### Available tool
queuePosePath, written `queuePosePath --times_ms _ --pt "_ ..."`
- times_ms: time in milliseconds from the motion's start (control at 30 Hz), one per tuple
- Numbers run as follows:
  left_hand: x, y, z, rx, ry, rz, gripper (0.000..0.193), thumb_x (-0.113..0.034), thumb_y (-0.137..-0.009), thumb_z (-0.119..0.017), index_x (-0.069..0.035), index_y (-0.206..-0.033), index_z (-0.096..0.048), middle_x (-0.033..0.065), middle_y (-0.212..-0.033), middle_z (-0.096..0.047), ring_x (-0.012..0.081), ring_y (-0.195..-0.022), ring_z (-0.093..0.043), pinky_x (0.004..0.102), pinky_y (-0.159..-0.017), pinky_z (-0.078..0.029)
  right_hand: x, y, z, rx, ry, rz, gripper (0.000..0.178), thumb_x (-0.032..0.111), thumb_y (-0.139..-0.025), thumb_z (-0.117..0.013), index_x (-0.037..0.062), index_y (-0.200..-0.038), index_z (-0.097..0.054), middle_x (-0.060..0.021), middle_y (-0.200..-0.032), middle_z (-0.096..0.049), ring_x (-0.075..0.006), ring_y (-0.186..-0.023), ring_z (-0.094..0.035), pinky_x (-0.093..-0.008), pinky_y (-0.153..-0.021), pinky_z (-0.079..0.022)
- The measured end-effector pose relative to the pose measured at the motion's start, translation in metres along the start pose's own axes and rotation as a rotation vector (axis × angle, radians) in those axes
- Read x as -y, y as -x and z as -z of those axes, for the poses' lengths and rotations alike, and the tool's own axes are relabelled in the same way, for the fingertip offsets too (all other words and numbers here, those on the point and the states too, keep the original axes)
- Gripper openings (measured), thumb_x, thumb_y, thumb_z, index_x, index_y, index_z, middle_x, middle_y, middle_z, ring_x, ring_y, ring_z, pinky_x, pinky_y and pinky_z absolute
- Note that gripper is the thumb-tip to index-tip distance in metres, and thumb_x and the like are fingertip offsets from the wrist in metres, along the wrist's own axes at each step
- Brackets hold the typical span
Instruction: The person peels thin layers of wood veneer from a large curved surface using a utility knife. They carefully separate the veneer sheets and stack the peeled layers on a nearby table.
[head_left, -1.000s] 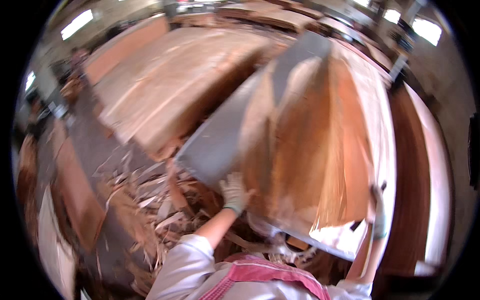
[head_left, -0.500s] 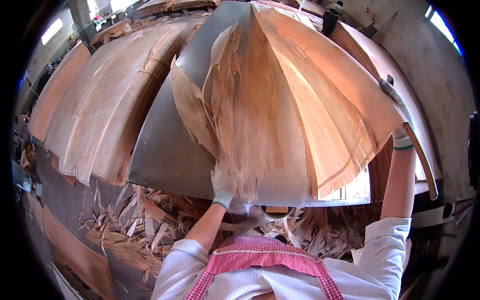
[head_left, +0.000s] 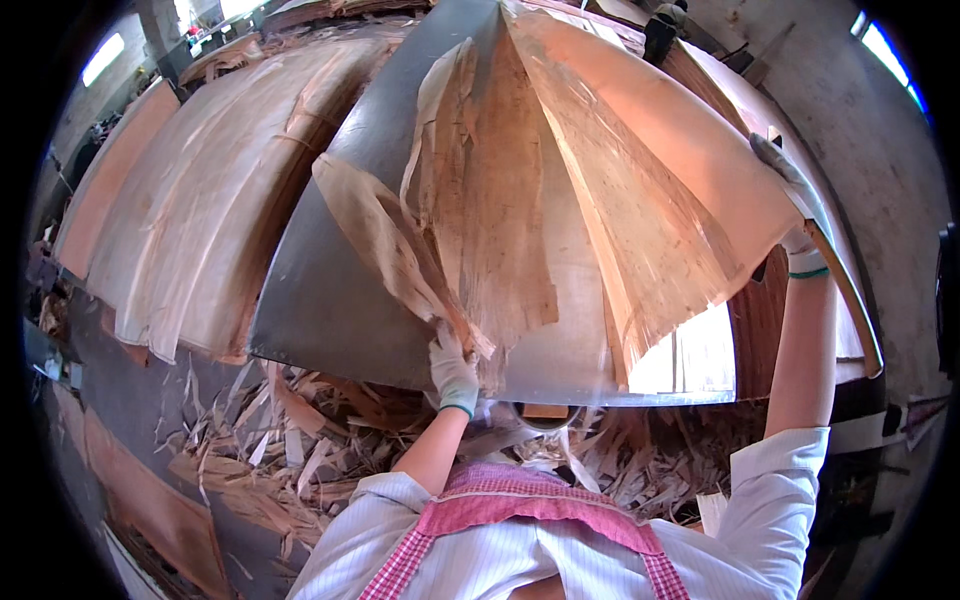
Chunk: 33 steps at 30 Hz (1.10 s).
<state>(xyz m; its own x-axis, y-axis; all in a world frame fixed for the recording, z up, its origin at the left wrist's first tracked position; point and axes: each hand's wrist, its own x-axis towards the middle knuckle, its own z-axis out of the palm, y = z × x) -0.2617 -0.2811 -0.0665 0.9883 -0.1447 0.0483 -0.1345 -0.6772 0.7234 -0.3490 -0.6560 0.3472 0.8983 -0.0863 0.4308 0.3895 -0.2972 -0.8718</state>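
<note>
My left hand (head_left: pixel 455 372), in a white glove, grips the narrow near end of a torn veneer strip (head_left: pixel 375 235) at the near edge of a dark, smooth tabletop (head_left: pixel 330 290). The strip fans out away from me. Beside it lies another ragged brown veneer piece (head_left: pixel 510 220). To the right, my gloved right hand (head_left: pixel 795 195) is closed around a long narrow bar (head_left: pixel 848 300), whose exact kind I cannot make out. That hand also meets the outer edge of a broad orange-tan veneer sheet (head_left: pixel 690 170). Some of its fingers are hidden.
A wide veneer stack (head_left: pixel 220 200) stands left of the tabletop, and another stack (head_left: pixel 765 325) is at the right. Torn veneer scraps (head_left: pixel 310 460) cover the floor beneath the near edge. A person (head_left: pixel 663 30) is at the far right.
My left hand has shifted slightly right, and the strip in it has swung left. The near edges of the right-hand veneer have drawn back, baring more bright white surface. My right hand has moved slightly.
</note>
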Motion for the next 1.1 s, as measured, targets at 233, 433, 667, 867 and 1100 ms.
queuePosePath --times_ms 233,433,667,867,1100 --pt "0.035 0.008 0.029 0.199 -0.072 -0.322 0.069 -0.001 -0.077 -0.062 -0.009 -0.139 -0.035 0.0270 -0.110 -0.050 0.0452 -0.098 -0.054 0.0485 -0.085 -0.046 -0.026 -0.019 0.005 -0.072 -0.286 -0.154 0.040 0.015 -0.095 -0.057 -0.0019 -0.131 -0.051 -0.0097 -0.126 -0.056 -0.0153 -0.112 -0.057 -0.0269 -0.099 -0.045" --pt "0.132 0.071 0.161 0.393 -0.299 -0.367 0.055 -0.007 -0.074 -0.067 -0.014 -0.127 -0.052 0.0194 -0.105 -0.055 0.0402 -0.096 -0.055 0.0460 -0.083 -0.047 -0.043 0.001 0.055 -0.242 0.099 -0.161 0.039 0.011 -0.092 -0.060 -0.0049 -0.128 -0.052 -0.0115 -0.126 -0.055 -0.0163 -0.111 -0.056 -0.0288 -0.099 -0.043" --pt "0.404 0.203 0.321 1.122 -0.968 -0.366 0.032 -0.036 -0.086 -0.052 -0.012 -0.102 -0.064 0.0136 -0.105 -0.067 0.0341 -0.094 -0.064 0.0464 -0.080 -0.051 -0.036 0.005 -0.009 -0.149 0.141 -0.158 0.034 0.012 -0.092 -0.061 -0.0017 -0.123 -0.057 -0.0106 -0.116 -0.062 -0.0172 -0.103 -0.061 -0.0290 -0.093 -0.049" --pt "0.240 0.113 0.261 0.321 -0.299 0.019 0.027 -0.008 -0.082 -0.056 -0.003 -0.109 -0.059 0.0219 -0.101 -0.063 0.0397 -0.095 -0.060 0.0478 -0.080 -0.048 -0.047 0.032 -0.044 0.267 1.000 -0.079 0.028 0.015 -0.090 -0.062 -0.0013 -0.112 -0.061 -0.0105 -0.101 -0.066 -0.0213 -0.090 -0.064 -0.0334 -0.082 -0.052" --pt "0.091 0.044 0.187 0.157 -0.195 -0.212 0.043 -0.009 -0.086 -0.053 -0.007 -0.129 -0.054 0.0189 -0.109 -0.056 0.0378 -0.096 -0.056 0.0478 -0.085 -0.044 -0.175 0.122 -0.101 -0.500 0.183 -0.774 0.017 0.024 -0.090 -0.063 0.0090 -0.081 -0.060 0.0062 -0.065 -0.050 -0.0058 -0.056 -0.041 -0.0256 -0.049 -0.035"
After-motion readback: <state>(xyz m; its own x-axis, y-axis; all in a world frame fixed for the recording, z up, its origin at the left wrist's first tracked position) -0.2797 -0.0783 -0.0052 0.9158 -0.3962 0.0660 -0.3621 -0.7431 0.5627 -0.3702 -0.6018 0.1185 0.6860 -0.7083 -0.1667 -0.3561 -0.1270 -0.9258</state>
